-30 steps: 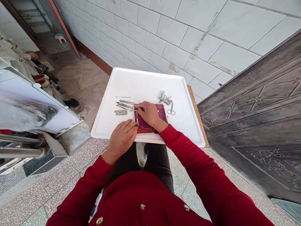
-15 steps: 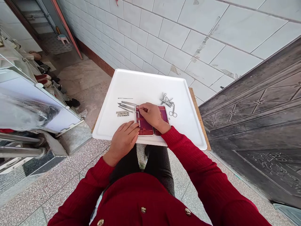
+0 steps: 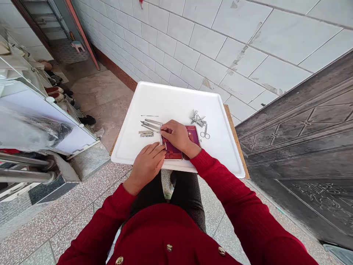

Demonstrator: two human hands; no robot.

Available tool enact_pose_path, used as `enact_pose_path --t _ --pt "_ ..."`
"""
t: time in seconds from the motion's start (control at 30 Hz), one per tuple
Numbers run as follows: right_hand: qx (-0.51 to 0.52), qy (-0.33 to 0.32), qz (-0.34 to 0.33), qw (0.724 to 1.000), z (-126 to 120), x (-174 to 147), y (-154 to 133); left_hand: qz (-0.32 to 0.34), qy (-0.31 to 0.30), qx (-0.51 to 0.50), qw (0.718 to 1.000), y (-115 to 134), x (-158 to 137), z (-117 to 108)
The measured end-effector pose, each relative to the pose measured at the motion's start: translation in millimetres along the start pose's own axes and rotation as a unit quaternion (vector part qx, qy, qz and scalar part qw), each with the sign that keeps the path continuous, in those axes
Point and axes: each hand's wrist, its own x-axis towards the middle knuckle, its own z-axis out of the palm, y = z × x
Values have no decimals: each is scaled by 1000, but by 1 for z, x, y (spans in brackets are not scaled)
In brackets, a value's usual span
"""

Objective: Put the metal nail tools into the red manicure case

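A manicure case [image 3: 174, 154] with a dark red lining lies unfolded near the tray's front edge. My left hand [image 3: 149, 162] rests palm down at its left edge, fingers stretched out, fingertips touching the rim. Over the case's left half, my right hand [image 3: 176, 137] pinches a thin metal tool [image 3: 157, 131], whose end shows left of the fingers; its kind is hidden. Beside it on the left are several slim metal files and tools [image 3: 150, 124], nail clippers [image 3: 146, 133] and a thin pick [image 3: 149, 116]. Right of the case lie small scissors [image 3: 205, 133] and a pile of clippers [image 3: 197, 118].
The white tray [image 3: 176, 96] sits on a wooden board [image 3: 237, 141] above my knees. Ahead stands a tiled wall [image 3: 171, 40]. A dark carved door [image 3: 300, 147] is at the right, and a shoe rack [image 3: 52, 106] at the left.
The whole view has shifted slightly, so the tray appears a little further right. Both hands keep nearly the same places on the case, and the right fingers remain pinched at its left edge.
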Motion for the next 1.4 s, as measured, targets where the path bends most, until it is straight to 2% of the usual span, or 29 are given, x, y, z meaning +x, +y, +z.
enact_pose_path --t 0.23,0.37,0.77,1.13,1.4 --pt "-149 -59 -29 987 4 6 -16 -9 -1 -7 1000 0 -1 0" --pt "-191 -62 -25 979 9 6 -15 -10 0 -6 1000 1 -1 0" --pt "-141 -27 -11 990 12 9 -1 8 13 15 1000 1 0 -2" --pt "-89 -30 0 996 -2 19 4 9 12 10 1000 0 -1 -1" --pt "-60 -42 44 996 -8 16 -1 11 13 12 1000 0 0 -1"
